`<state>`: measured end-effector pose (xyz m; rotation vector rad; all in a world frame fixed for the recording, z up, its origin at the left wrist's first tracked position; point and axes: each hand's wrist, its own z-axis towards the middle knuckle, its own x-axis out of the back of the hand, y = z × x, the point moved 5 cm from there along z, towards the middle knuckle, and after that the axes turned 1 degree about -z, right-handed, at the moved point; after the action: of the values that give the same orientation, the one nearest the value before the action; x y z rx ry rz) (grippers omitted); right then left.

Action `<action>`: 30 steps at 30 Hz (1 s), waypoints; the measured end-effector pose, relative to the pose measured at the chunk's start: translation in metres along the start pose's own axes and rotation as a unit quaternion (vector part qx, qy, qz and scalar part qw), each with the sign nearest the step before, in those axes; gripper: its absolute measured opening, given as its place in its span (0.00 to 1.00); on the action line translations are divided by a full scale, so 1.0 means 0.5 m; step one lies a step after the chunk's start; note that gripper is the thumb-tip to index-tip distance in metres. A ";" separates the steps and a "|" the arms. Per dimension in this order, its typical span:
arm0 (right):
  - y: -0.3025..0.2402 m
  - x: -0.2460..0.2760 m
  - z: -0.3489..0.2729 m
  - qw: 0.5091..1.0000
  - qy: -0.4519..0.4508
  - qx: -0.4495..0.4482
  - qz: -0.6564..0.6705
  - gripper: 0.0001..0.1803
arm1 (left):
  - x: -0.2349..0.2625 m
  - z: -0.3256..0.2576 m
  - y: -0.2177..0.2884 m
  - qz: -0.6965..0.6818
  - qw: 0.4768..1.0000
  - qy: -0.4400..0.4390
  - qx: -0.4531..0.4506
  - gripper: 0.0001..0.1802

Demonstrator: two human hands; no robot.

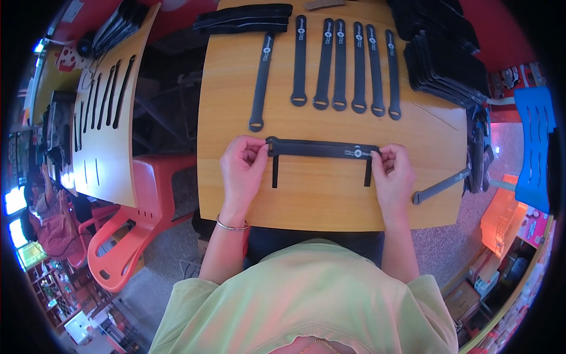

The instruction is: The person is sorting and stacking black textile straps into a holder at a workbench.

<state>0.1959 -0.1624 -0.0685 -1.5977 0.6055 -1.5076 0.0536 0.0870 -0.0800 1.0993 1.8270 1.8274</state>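
A dark strap with a slotted, rounded end and pale printing is stretched level across the near part of the wooden table. My left hand pinches its slotted end between thumb and fingers. At the opposite end, my right hand pinches the strap beside the printing. Two short black strips stand out against the tabletop below it, one near each end. Beyond my hands, several similar straps lie in a row, slotted ends toward me. One more loose strap slants to the right of my right hand.
Stacks of dark straps sit at the table's far left and far right. A thin stick lies on the wooden table. Leftward are an orange chair and a second table with straps; a blue chair stands right.
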 end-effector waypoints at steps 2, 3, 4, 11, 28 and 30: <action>-0.001 -0.001 0.000 1.000 0.003 0.005 0.006 0.10 | 0.000 -0.001 0.000 0.002 1.000 0.003 -0.003 0.04; -0.002 -0.001 0.000 1.000 0.004 0.005 0.005 0.10 | 0.000 -0.001 0.000 0.002 1.000 0.007 -0.001 0.04; -0.003 -0.001 0.000 1.000 0.003 0.008 0.004 0.10 | 0.001 -0.001 -0.001 0.002 1.000 0.011 0.001 0.04; -0.010 0.006 0.000 0.999 0.000 0.031 -0.018 0.11 | -0.003 -0.002 0.001 0.023 0.999 0.018 -0.027 0.05; 0.008 0.115 0.016 0.981 0.017 -0.022 0.193 0.04 | -0.153 -0.112 0.132 0.355 0.859 -0.165 -0.330 0.31; 0.025 0.186 0.042 0.978 0.091 0.028 0.184 0.05 | -0.176 -0.118 0.127 0.375 0.847 -0.189 -0.326 0.32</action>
<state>0.2338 -0.2394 -0.0248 -1.2303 0.8991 -1.3840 0.0865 -0.0239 -0.0374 1.8263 0.4547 2.1340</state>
